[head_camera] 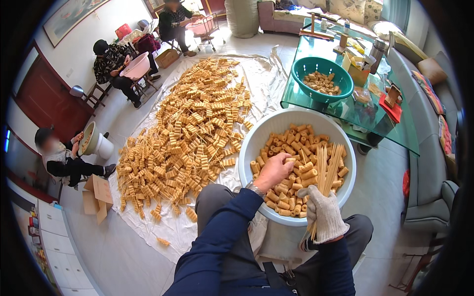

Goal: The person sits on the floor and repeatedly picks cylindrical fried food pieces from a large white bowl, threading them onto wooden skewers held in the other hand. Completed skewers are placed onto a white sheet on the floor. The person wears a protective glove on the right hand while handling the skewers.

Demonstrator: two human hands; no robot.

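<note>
A wide pale-blue plastic basin (247,148) stands before my knees, heaped with short tan food rolls (283,205). Bare and wearing a metal watch band, my left hand (274,171) reaches over the heap from the left. Its thumb and fingertips pinch one tan roll (290,160). My right hand (326,214), in a knitted white glove, grips a bundle of thin wooden skewers (327,166) at the basin's near right rim. The skewers' upper ends fan out above the rolls, and their lower ends show below the glove.
A large pile of skewered rolls (192,129) covers a white sheet (177,236) on my left. A green colander (322,97) of rolls sits on a glass table (392,129). Three people sit beyond with basins; an opened cardboard box (98,196) lies near one. A grey sofa (426,199) lines the right.
</note>
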